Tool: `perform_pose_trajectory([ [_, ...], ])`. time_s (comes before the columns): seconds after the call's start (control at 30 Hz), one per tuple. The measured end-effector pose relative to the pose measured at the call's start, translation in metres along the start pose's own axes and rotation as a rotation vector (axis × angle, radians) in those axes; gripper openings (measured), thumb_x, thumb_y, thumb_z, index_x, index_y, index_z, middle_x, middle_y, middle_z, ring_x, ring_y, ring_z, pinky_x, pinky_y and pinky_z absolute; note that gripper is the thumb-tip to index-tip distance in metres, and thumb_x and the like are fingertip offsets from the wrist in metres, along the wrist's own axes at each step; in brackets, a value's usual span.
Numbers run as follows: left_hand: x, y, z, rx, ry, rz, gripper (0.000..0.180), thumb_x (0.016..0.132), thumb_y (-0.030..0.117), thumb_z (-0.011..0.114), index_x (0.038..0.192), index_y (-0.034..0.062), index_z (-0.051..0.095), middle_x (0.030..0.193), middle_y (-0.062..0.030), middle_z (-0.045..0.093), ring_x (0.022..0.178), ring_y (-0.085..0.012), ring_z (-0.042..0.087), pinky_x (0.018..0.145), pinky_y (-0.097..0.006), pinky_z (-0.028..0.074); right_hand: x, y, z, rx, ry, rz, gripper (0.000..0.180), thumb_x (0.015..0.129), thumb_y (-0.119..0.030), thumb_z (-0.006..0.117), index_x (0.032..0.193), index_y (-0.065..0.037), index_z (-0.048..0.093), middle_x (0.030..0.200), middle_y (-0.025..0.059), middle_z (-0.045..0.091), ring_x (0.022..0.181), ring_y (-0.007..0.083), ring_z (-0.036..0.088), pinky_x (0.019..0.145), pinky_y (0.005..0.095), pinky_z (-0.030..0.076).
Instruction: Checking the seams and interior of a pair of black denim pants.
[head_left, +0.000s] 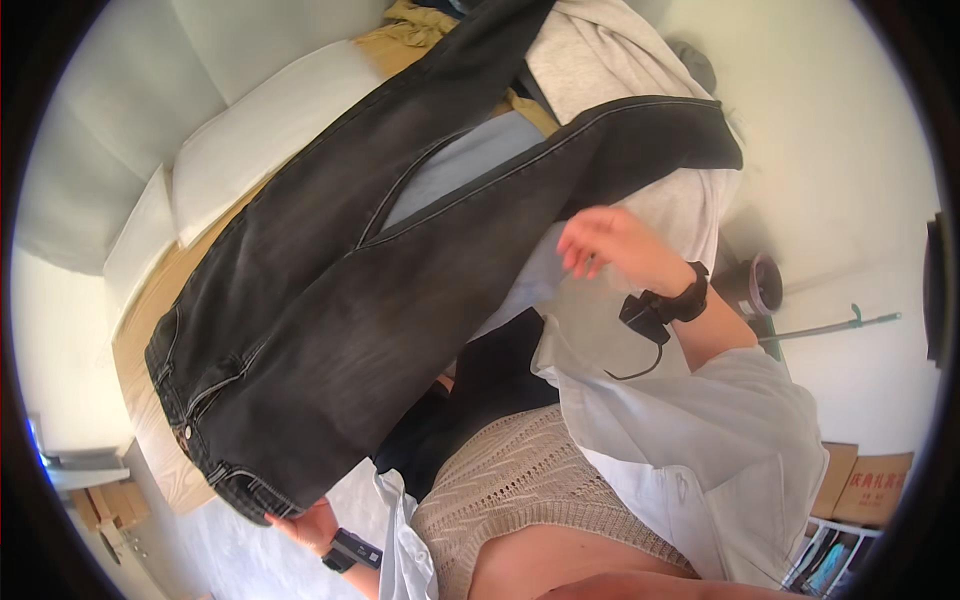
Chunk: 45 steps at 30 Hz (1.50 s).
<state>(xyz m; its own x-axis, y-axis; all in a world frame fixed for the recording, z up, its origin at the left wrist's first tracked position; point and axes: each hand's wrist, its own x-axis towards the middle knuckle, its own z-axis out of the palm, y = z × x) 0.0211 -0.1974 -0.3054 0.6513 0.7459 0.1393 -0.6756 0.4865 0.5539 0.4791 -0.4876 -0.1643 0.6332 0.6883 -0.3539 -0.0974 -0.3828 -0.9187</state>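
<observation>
A pair of black jeans (320, 310) with pale stitching lies spread out in front of me. The waistband is at the lower left, and both legs run toward the upper right. My left hand (308, 526) grips the waistband's near corner, its fingers partly hidden by the denim. Beside the lower leg of the jeans, my right hand (612, 246) hangs with loosely bent fingers and nothing in it. Light blue cloth (460, 165) shows between the two legs. Beige-grey fabric (610, 60) lies under the leg ends.
Beneath the jeans is a wooden surface (150, 400), with white panels (260, 130) along its far side. Mustard cloth (408, 25) is bunched at the top. To the right stand a dark bin (750, 285), a pole (830, 328), cardboard boxes (870, 485) and a white rack (830, 555).
</observation>
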Motion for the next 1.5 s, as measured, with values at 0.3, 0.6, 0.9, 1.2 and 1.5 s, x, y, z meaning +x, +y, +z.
perform_pose_trajectory([
  [0.3, 0.077, 0.048, 0.120, 0.363, 0.633, 0.432, 0.062, 0.095, 0.049, 0.039, 0.136, 0.0033, 0.039, 0.138, -0.0130, 0.043, 0.127, -0.0290, 0.042, 0.107, -0.044, 0.031, 0.018, 0.030, -0.042, 0.688, 0.322, 0.147, 0.037, 0.088, -0.045, 0.059, 0.091, -0.008, 0.055, 0.069, 0.0055, 0.061, 0.049, 0.0124, 0.053, 0.041, 0.0211, 0.037],
  [0.6, 0.199, 0.109, 0.171, 0.481, 0.287, 0.226, 0.037, 0.091, 0.044, 0.054, 0.105, 0.0095, 0.058, 0.101, -0.0035, 0.065, 0.082, -0.0147, 0.061, 0.072, -0.026, 0.050, 0.052, -0.091, -0.134, 0.688, 0.311, -0.578, 0.022, 0.093, -0.027, 0.056, 0.077, -0.014, 0.051, 0.059, -0.0054, 0.043, 0.052, 0.0065, 0.041, 0.046, 0.0215, 0.033],
  [0.9, 0.247, 0.036, 0.129, 0.330, 0.512, -0.128, 0.038, 0.086, 0.047, 0.061, 0.078, 0.0104, 0.056, 0.064, 0.0000, 0.054, 0.054, -0.0129, 0.050, 0.047, -0.022, 0.040, 0.141, -0.065, -0.106, 0.926, 0.402, -0.164, 0.029, 0.087, -0.036, 0.063, 0.080, -0.013, 0.047, 0.062, -0.0021, 0.046, 0.049, 0.0101, 0.040, 0.042, 0.0226, 0.029],
  [1.2, 0.240, 0.034, 0.106, 0.487, 0.262, -0.120, 0.016, 0.090, 0.021, 0.056, 0.084, 0.0068, 0.060, 0.071, -0.0004, 0.057, 0.066, -0.0129, 0.054, 0.059, -0.022, 0.044, 0.099, -0.076, 0.050, 0.689, -0.401, 0.001, 0.029, 0.090, -0.035, 0.060, 0.087, -0.007, 0.055, 0.066, -0.0016, 0.048, 0.053, 0.0071, 0.041, 0.042, 0.0190, 0.029],
  [1.5, 0.220, 0.012, 0.128, 0.786, 0.183, -0.083, 0.017, 0.092, 0.018, 0.052, 0.090, 0.0028, 0.060, 0.073, -0.0023, 0.056, 0.069, -0.0127, 0.055, 0.064, -0.024, 0.044, 0.183, -0.102, 0.151, 0.998, -0.623, 0.380, 0.058, 0.096, -0.050, 0.035, 0.095, 0.006, 0.047, 0.076, 0.0066, 0.049, 0.056, 0.0102, 0.043, 0.045, 0.0190, 0.040],
])
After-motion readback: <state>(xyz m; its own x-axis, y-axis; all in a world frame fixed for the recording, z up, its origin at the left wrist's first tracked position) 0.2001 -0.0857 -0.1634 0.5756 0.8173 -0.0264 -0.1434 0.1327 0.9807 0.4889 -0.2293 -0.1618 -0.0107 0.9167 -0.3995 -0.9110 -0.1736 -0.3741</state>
